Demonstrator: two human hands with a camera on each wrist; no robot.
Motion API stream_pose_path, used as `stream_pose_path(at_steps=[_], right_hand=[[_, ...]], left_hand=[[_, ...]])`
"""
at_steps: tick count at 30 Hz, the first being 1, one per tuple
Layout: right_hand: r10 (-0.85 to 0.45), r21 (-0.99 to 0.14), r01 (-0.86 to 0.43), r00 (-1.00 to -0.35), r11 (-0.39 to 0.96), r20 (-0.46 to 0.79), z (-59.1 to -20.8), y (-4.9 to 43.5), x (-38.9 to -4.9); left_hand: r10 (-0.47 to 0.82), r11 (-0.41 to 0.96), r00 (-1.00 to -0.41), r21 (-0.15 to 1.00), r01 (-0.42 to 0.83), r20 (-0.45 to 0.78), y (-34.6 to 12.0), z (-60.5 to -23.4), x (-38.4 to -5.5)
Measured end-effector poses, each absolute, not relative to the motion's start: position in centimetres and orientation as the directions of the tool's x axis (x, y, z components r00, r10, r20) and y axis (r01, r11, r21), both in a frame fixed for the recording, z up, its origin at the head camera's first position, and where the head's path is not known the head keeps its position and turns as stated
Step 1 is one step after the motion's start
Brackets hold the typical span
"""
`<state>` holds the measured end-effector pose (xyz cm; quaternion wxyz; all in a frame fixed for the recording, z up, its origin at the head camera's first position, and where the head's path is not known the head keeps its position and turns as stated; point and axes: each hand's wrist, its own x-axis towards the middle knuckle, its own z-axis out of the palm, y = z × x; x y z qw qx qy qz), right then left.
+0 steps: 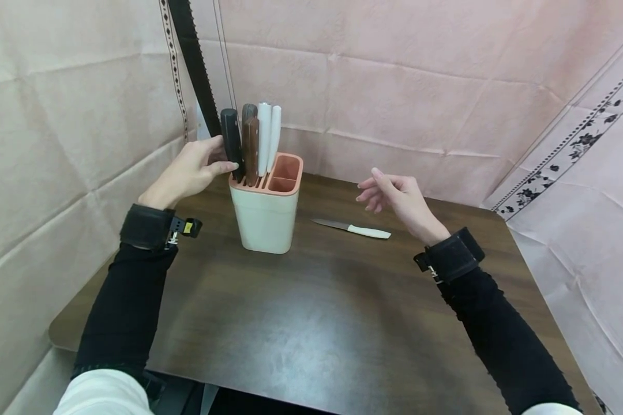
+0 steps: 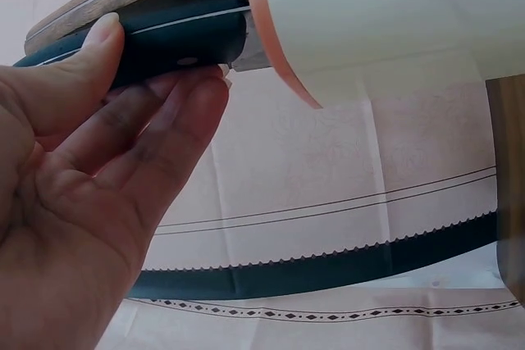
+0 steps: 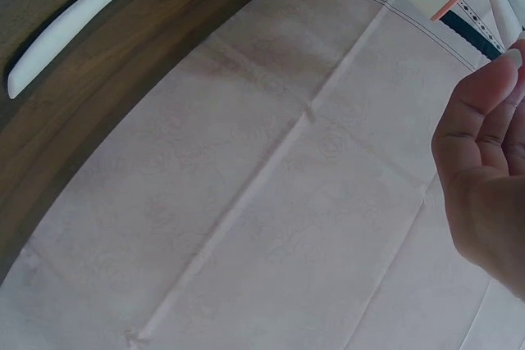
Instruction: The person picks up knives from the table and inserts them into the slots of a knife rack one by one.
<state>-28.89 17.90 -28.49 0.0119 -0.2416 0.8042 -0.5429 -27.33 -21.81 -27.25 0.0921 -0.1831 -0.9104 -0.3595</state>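
Note:
My left hand (image 1: 187, 173) pinches the black handle of a knife (image 1: 231, 135) between thumb and fingers. That knife stands in a pale green knife holder (image 1: 263, 225) with an orange slotted top. In the left wrist view the thumb lies along the black handle (image 2: 180, 45), and a bit of blade shows at the holder's rim. Brown and white knife handles (image 1: 264, 138) stand beside it in the slots. My right hand (image 1: 397, 199) hovers with loosely bent fingers and holds nothing. Below it, a small white-handled knife (image 1: 370, 232) lies on the table, blade toward the holder.
The brown wooden table (image 1: 270, 323) has a pale cloth wall (image 1: 394, 104) close behind it and another cloth (image 1: 72, 144) on the left. Two orange compartments (image 1: 286, 168) open at the holder's right side. A black strip runs down the cloth corner behind the left hand.

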Motion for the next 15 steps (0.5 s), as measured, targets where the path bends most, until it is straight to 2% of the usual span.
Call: stream_pose_path(at_steps=[15], right_hand=[[-0.400,-0.889,-0.354,-0.889,0.291,0.224,-29.16,17.82,-29.41]], left_hand=[[0.285,0.673,-0.905,0.606,0.424,0.317,-21.78,-27.48,-27.56]])
